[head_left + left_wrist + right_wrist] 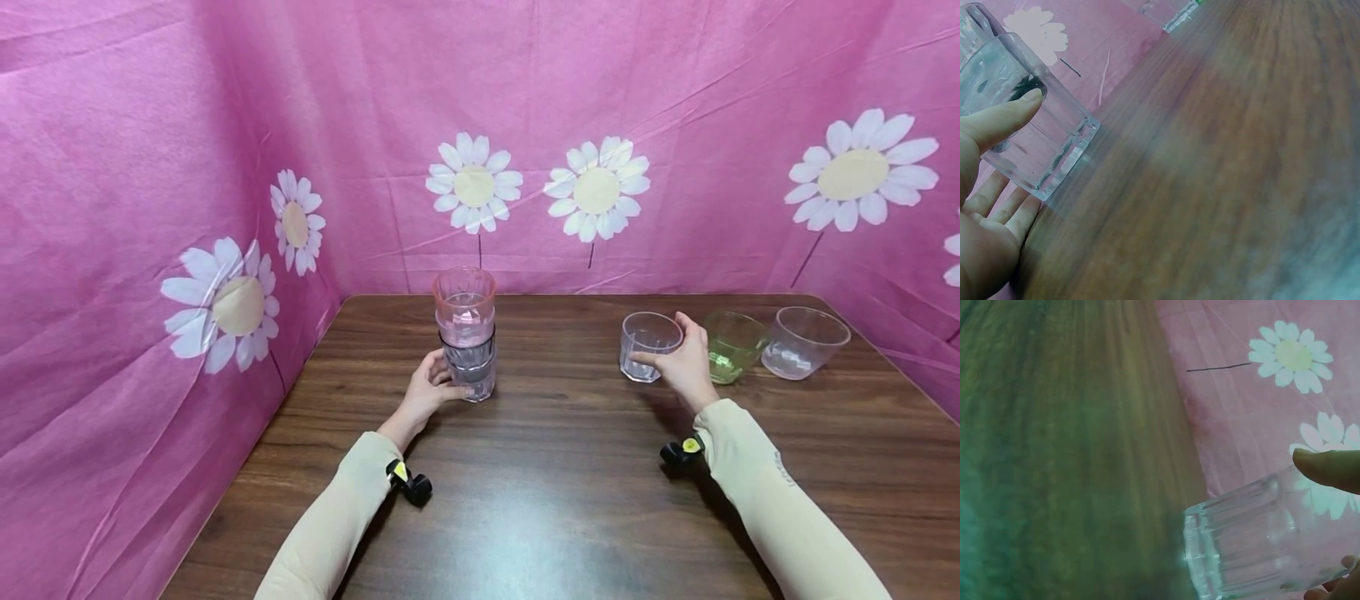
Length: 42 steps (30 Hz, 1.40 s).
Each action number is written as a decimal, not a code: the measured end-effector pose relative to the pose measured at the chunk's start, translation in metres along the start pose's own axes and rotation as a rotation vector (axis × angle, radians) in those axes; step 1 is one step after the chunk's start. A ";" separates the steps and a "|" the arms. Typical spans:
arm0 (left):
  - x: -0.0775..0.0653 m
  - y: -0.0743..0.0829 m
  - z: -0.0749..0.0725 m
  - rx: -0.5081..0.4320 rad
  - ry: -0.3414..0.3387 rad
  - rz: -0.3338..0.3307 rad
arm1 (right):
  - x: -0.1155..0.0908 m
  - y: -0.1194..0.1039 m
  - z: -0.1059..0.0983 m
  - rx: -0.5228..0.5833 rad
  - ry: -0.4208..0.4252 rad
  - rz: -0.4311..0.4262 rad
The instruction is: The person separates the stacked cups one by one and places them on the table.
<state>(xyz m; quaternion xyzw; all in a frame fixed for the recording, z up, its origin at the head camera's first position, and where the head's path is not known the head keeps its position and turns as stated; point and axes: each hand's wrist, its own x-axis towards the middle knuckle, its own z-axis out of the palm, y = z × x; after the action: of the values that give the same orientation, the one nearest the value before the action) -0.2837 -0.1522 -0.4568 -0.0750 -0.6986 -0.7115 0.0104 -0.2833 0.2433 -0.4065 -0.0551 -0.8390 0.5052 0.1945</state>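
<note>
Drinking glasses stand nested in an upright stack [467, 337] on the left part of the table, with a pink one on top, a dark grey one lower down and a clear one [1066, 144] at the bottom. Around the stack's lower part is my left hand [423, 396], its thumb on the near side and fingers behind. Farther right, my right hand [688, 362] holds a clear glass [633, 340] between thumb and fingers. In the right wrist view this clear glass [1247, 540] is upright, its base at the tabletop; whether it touches is hard to tell.
Just right of my right hand are a green glass [738, 342] and another clear glass [806, 342]. The wooden table [525, 483] ends at a pink cloth [367, 108] with white flowers, hung at the back and both sides.
</note>
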 end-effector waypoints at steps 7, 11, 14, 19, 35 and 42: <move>0.001 -0.001 0.000 0.009 0.003 -0.011 | 0.002 -0.016 -0.006 -0.022 0.027 -0.079; 0.002 -0.003 0.000 0.015 0.005 -0.006 | 0.003 -0.024 -0.006 -0.022 0.029 -0.111; 0.002 -0.003 0.000 0.012 0.006 -0.007 | 0.003 -0.031 -0.005 -0.004 0.024 -0.128; 0.001 -0.002 0.000 0.002 0.004 0.000 | 0.002 -0.048 0.002 0.028 0.010 -0.161; 0.000 -0.002 0.000 -0.002 -0.005 0.021 | -0.003 -0.090 0.035 0.242 -0.091 -0.195; 0.000 -0.002 0.000 0.001 -0.006 0.031 | -0.005 -0.105 0.051 0.294 -0.136 -0.206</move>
<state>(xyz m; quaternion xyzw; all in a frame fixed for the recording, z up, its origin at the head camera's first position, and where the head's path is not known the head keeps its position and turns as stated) -0.2843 -0.1526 -0.4592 -0.0879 -0.6976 -0.7108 0.0191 -0.2876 0.1491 -0.3378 0.0945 -0.7685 0.6023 0.1940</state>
